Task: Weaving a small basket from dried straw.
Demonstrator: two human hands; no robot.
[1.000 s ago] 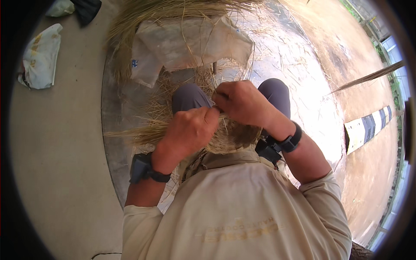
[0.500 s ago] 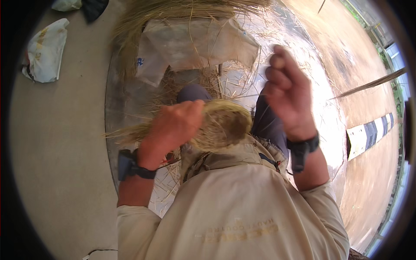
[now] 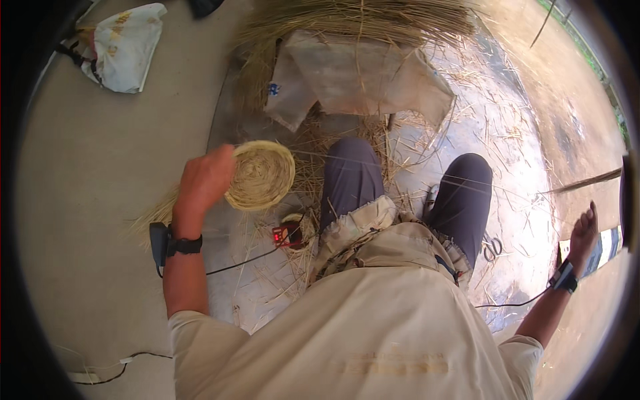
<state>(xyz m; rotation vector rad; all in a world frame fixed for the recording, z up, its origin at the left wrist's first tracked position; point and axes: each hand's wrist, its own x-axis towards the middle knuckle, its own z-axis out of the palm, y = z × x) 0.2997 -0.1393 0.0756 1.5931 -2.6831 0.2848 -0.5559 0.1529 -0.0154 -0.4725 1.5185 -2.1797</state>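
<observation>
A round coiled straw basket, shallow and yellowish, is tilted toward me left of my knees. My left hand is closed on its left rim, fingertips partly hidden. A bundle of loose straw sticks out to the left behind that wrist. From the basket's upper right edge a thin strand stretches across above my knees to the right. Far out at the right, my right hand is closed, thumb and fingers pinched together. The strand lines up with these fingertips, though its last stretch is too faint to follow.
A big straw pile and a translucent plastic sheet lie ahead. Scissors rest beside my right leg. A small device with red lights sits by my left leg, with a cable. A white sack lies far left.
My right hand has swung far out to the right and down, drawing the strand long. My left hand has carried the basket left, off my lap. The view has shifted too.
</observation>
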